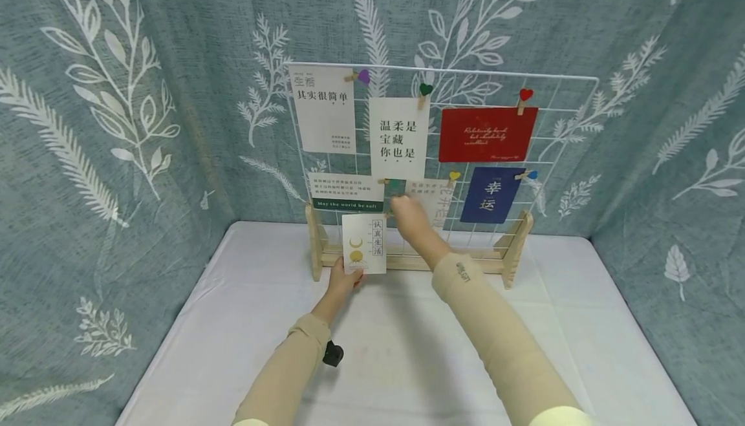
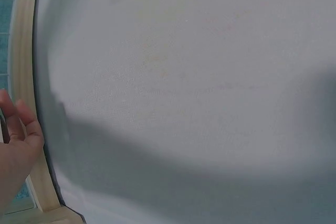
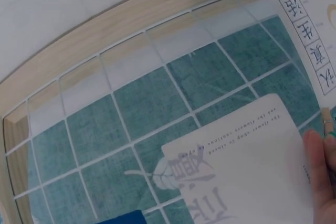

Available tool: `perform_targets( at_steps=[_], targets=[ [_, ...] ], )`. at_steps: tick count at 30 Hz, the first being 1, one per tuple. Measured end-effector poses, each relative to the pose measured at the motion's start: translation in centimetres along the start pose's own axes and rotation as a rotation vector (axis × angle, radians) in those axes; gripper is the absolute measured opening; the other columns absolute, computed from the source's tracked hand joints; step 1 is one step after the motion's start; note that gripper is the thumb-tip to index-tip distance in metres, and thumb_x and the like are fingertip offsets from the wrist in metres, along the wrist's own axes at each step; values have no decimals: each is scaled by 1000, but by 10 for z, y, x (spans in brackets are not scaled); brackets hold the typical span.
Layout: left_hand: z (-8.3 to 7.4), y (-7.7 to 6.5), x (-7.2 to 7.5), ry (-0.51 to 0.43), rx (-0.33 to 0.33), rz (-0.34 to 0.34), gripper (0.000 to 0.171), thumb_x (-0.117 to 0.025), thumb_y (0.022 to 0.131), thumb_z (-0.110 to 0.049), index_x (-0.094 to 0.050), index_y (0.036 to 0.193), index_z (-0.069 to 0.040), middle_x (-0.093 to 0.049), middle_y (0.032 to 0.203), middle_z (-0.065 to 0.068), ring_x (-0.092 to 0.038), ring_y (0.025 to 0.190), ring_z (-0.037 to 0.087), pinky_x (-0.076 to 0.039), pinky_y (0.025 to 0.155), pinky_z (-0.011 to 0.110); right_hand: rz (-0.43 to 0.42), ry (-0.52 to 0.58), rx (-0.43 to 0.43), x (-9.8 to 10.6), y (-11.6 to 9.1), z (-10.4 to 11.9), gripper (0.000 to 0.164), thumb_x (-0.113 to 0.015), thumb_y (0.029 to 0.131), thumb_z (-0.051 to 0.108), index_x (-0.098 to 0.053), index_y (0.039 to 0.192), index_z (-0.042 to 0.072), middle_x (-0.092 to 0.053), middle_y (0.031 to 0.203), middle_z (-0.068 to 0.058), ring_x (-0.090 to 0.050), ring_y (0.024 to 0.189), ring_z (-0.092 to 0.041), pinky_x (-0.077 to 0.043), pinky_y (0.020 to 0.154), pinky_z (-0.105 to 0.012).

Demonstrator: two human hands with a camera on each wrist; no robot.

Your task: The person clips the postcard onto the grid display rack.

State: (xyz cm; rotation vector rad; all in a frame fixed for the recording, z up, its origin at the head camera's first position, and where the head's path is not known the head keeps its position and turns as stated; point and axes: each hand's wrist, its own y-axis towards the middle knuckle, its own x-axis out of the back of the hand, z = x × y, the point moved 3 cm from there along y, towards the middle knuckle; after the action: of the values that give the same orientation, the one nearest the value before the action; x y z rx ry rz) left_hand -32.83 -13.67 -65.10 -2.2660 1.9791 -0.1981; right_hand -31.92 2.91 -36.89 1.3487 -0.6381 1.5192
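Observation:
A white card with a gold moon print (image 1: 365,245) stands against the lower left of the white wire grid (image 1: 465,240). My left hand (image 1: 342,282) holds its bottom left corner, thumb in front; in the left wrist view this hand (image 2: 21,148) is by the wooden base. My right hand (image 1: 412,218) is at the card's upper right corner. There it pinches a small wooden clip (image 3: 327,121), seen at the edge of the right wrist view, its tip at the card. Much of the clip is hidden by fingers (image 3: 316,161).
Clipped cards hang around the hands: a green-banded card (image 1: 348,206), a pale card (image 1: 433,203), a blue card (image 1: 491,196), a red card (image 1: 487,134) and two white cards above. Wooden feet (image 1: 515,251) support the grid on the white tablecloth (image 1: 372,361). Patterned curtains (image 1: 192,38) surround it.

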Motion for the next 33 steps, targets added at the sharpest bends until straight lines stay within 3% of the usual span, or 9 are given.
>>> perform_targets(
  at_steps=[6,11,14,17,19,24,26,31,33],
  targets=[
    [26,24,4,1,-68,37,43,-71,83,-11,-46,118,-13,-63,94,3,-68,74,15,-56,61,28,-39,-58,13,-3,-1,6,9,-56,87,-4,-64,92,-3,-71,94,-17,-69,87,-28,-57,77,-30],
    [11,21,3,66,-83,45,48,-66,87,-13,-38,126,-7,-59,98,9,-64,72,16,-54,60,28,-51,-54,8,-8,-1,7,11,-55,88,-4,-65,92,-3,-71,93,-16,-70,86,-27,-57,77,-29],
    [11,31,2,169,-24,32,64,-65,89,-18,-26,137,-2,-54,115,19,-61,77,23,-53,66,32,-60,-56,9,-11,-1,7,11,-55,88,-4,-65,92,-2,-71,93,-15,-70,87,-26,-57,77,-29],
    [23,49,1,269,50,0,84,-65,88,-26,-9,145,0,-36,136,31,-54,109,37,-49,92,41,-80,-63,8,-13,-2,6,10,-56,88,-5,-65,91,-2,-71,92,-15,-70,85,-26,-57,75,-29],
    [8,41,0,300,88,-31,92,-66,88,-32,-2,147,-1,-21,145,33,-36,126,47,-35,106,52,-92,-63,11,-14,-3,6,9,-55,88,-6,-64,90,-3,-71,91,-16,-70,84,-27,-57,74,-29],
    [-90,-36,-6,230,140,-36,74,-57,93,-16,-7,145,0,-12,147,31,-15,137,48,-16,114,57,-81,-48,33,-14,-4,7,10,-55,89,-6,-63,92,-4,-70,92,-18,-70,85,-28,-57,75,-28],
    [-86,-35,-5,202,103,-51,72,-57,92,-13,-10,145,-2,-11,146,30,-16,138,43,-18,116,51,-74,-53,41,-14,-4,7,10,-54,88,-7,-63,93,-4,-70,93,-18,-70,85,-28,-57,75,-28],
    [4,35,8,256,44,-85,87,-66,86,-28,-9,149,-12,-15,145,31,-24,132,48,-28,109,57,-99,-82,63,-15,-4,10,10,-55,87,-8,-63,90,-3,-71,90,-17,-70,82,-27,-57,73,-28],
    [4,37,12,274,77,-72,90,-67,85,-27,-6,150,-13,-15,148,31,-24,133,51,-27,108,61,-107,-94,68,-16,-3,12,9,-55,87,-7,-62,90,-2,-71,90,-16,-70,81,-27,-58,71,-28]
  ],
)
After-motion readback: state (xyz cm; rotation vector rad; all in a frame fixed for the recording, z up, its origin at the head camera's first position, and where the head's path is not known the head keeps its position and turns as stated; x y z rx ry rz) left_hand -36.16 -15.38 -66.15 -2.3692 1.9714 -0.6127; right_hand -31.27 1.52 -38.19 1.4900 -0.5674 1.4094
